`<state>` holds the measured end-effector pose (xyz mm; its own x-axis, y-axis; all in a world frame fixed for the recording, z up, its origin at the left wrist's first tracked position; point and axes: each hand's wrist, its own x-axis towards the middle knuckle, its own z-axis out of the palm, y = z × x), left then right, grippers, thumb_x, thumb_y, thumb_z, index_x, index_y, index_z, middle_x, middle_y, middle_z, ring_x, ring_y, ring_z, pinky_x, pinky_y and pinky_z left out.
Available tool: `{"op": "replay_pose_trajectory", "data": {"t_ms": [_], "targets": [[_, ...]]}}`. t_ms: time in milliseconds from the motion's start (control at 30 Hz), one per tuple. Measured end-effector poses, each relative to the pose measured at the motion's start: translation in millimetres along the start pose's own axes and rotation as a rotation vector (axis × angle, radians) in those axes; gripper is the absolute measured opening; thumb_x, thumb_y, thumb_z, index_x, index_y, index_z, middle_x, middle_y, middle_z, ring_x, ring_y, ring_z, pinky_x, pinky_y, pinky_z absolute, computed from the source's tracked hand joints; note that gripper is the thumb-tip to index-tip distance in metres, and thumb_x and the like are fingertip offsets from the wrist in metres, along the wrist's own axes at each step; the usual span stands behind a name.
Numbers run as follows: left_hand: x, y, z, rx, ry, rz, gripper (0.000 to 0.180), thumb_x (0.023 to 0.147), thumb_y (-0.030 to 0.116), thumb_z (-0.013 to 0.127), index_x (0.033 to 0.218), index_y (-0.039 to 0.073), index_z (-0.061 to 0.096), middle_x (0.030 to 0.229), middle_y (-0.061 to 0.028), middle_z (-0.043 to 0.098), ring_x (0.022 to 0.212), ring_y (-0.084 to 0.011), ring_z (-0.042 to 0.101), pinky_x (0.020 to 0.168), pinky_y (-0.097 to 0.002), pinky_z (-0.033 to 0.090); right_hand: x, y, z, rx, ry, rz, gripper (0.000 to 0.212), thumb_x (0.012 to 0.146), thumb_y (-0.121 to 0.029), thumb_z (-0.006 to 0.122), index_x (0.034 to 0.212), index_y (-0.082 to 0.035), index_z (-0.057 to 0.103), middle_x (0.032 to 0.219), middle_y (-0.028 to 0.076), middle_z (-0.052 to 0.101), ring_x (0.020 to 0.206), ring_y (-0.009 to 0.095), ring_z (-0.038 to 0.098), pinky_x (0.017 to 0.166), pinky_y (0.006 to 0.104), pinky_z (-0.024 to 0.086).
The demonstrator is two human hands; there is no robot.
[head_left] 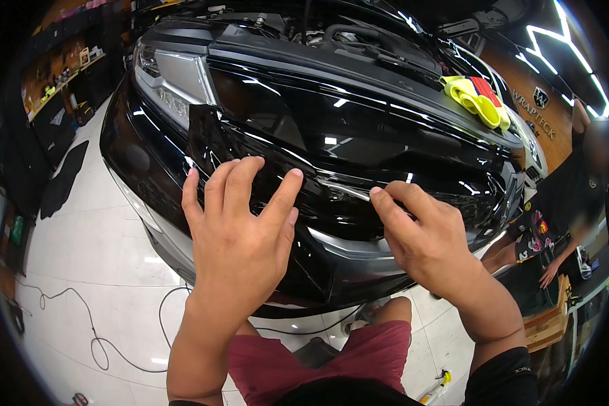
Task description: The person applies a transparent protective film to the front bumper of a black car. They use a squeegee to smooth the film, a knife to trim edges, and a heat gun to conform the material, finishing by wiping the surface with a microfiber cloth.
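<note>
In front of me is the black front end of a car (264, 98), and a sheet of glossy black film (304, 267) lies over part of its bumper. My left hand (240, 216) is open, its fingers spread over the film below the headlight (183, 78). Its fingertips look to be touching the dark surface, though the contact is hard to make out. To its right, my right hand (423, 233) has its fingers curled in a pinch at the end of a pale, shiny edge of the film. A loose flap of film (203, 132) stands by the headlight's lower corner.
Yellow cloth or gloves (470, 101) and a red item (486, 90) rest on the car's upper front edge. Another person (568, 183) is at the right, near a wooden crate (548, 325). A cable (95, 331) and a spray bottle (438, 387) lie on the tiled floor.
</note>
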<state>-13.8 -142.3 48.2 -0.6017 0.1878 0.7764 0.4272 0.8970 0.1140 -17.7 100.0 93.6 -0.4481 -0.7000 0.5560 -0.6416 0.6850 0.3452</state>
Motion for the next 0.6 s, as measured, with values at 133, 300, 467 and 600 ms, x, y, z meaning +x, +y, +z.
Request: {"op": "replay_pose_trajectory", "data": {"t_ms": [133,300,467,600], "targets": [[1.6,-1.6,3.3,-0.020,0.015,0.039,0.038,0.090,0.013,0.065,0.127,0.013,0.067,0.130,-0.0152,0.054,0.123,-0.0363,0.050,0.111,-0.0571,0.030,-0.9,3.6,-0.1,0.012,0.001,-0.001,0.042,0.078,-0.005,0.065,0.119,-0.002,0.062,0.104,0.011,0.060,0.070,0.020,0.063,0.058,0.0324,0.053],[1.7,-0.6,7.6,-0.054,0.020,0.098,0.037,0.090,0.010,0.064,0.126,0.011,0.068,0.130,-0.0151,0.055,0.124,-0.0368,0.051,0.110,-0.0534,0.034,-4.0,6.3,0.3,0.010,-0.004,0.007,0.040,0.078,-0.006,0.065,0.118,-0.002,0.062,0.104,0.011,0.060,0.071,0.021,0.064,0.059,0.0330,0.053],[2.8,1.6,11.4,-0.045,0.026,0.103,0.038,0.089,0.006,0.063,0.127,0.011,0.068,0.130,-0.0153,0.056,0.123,-0.0357,0.052,0.107,-0.0495,0.037,-9.3,9.1,2.8,0.002,0.023,0.018,0.037,0.079,-0.006,0.066,0.116,-0.002,0.064,0.103,0.011,0.061,0.073,0.021,0.065,0.058,0.0324,0.053],[2.7,4.1,9.7,-0.048,0.017,0.083,0.037,0.090,0.005,0.062,0.126,0.012,0.069,0.131,-0.0156,0.056,0.123,-0.0345,0.052,0.105,-0.0471,0.038,-11.0,11.8,0.3,0.063,0.013,0.044,0.050,0.071,0.007,0.072,0.120,-0.002,0.063,0.102,0.013,0.061,0.075,0.026,0.065,0.063,0.0349,0.054]]}}
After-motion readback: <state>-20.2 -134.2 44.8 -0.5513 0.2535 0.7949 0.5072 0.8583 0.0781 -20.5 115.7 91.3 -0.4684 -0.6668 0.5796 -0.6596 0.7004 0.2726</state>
